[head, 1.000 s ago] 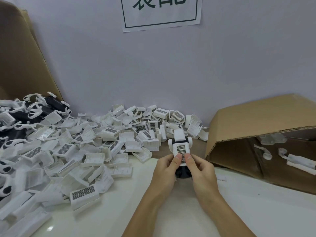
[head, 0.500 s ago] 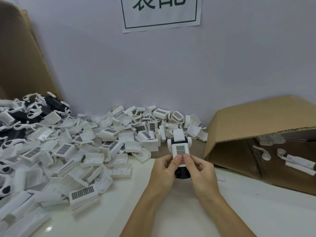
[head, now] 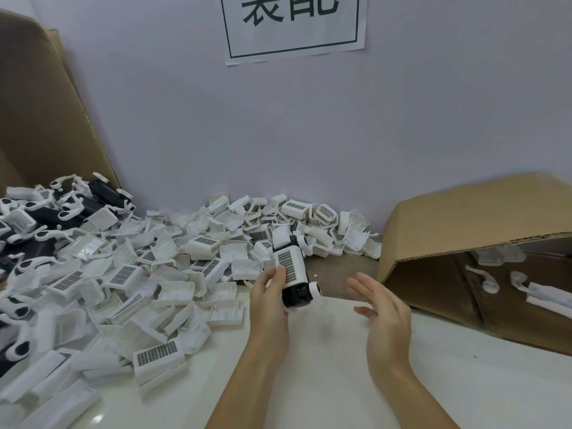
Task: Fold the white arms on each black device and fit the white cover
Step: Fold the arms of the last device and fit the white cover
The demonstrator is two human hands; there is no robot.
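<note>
The left hand [head: 268, 300] grips the device [head: 294, 277], cover [head: 289, 265] fitted, above the surface [head: 325, 366] near the middle. The right hand [head: 382, 308] hovers just right of it, fingers spread, holding nothing. Loose covers [head: 130, 274] are heaped at left

The smooth white plastic cover with a dark gridded panel [head: 289, 265] sits on a matt black plastic device body [head: 295, 297]. The glossy white tabletop [head: 325, 351] reflects light. The brown corrugated cardboard box [head: 464, 224] looks matt, like the printed paper sign [head: 294, 26].
</note>
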